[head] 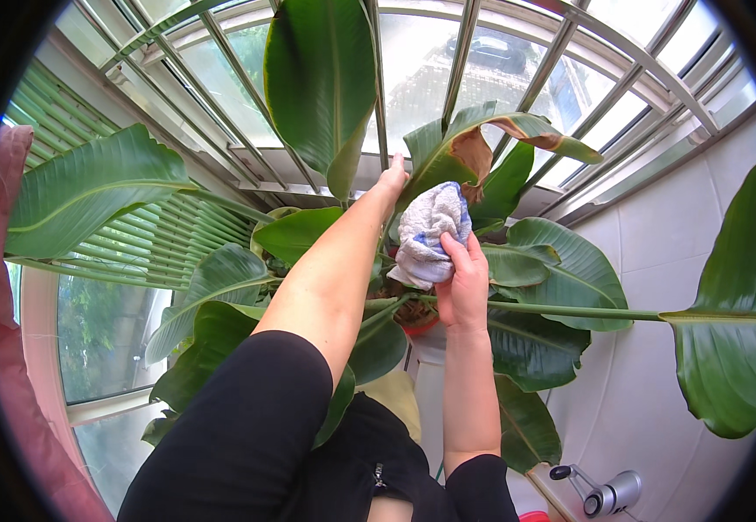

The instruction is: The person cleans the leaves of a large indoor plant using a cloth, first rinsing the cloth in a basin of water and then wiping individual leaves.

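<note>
A large potted plant with broad, paddle-shaped green leaves (pixel 322 85) fills the space before me. My right hand (pixel 464 274) holds a crumpled white cloth with blue patches (pixel 431 228) over the plant's centre. My left hand (pixel 393 177) reaches further out, beside the base of a curling leaf with a torn brown edge (pixel 440 160). Most of its fingers are hidden, so whether it grips the leaf cannot be told. Below the cloth, part of a reddish pot (pixel 420 326) shows between the stems.
Metal bars (pixel 459 62) cross the window behind the plant. A long leaf stalk (pixel 574 311) stretches right, towards the white tiled wall (pixel 655 287). Green slats (pixel 149 245) stand at left, near a pink curtain (pixel 9 313). A grey hand-crank winder (pixel 613 494) sits at lower right.
</note>
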Demonstrator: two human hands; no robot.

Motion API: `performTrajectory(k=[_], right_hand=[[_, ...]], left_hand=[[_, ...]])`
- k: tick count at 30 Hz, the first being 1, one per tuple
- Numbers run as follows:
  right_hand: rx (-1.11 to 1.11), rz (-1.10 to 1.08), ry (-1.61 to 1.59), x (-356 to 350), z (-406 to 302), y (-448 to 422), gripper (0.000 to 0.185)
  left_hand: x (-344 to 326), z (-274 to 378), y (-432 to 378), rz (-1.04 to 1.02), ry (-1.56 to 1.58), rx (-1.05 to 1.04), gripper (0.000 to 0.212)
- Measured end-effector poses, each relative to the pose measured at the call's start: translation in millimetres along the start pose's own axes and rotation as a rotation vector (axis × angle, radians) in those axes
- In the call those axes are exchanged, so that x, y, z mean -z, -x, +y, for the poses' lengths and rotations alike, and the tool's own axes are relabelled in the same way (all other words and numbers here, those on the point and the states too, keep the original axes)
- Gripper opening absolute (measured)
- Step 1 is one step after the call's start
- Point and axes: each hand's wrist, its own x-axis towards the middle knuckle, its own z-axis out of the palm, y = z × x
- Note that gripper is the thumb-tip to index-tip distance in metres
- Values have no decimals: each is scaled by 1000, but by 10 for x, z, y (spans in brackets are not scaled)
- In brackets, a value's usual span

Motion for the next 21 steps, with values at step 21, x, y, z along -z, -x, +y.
performTrajectory(k=[21], right_hand=[[1192,-3,2243,111,222,-494,24]], left_hand=[[-113,-121,666,-101,351,29,51]])
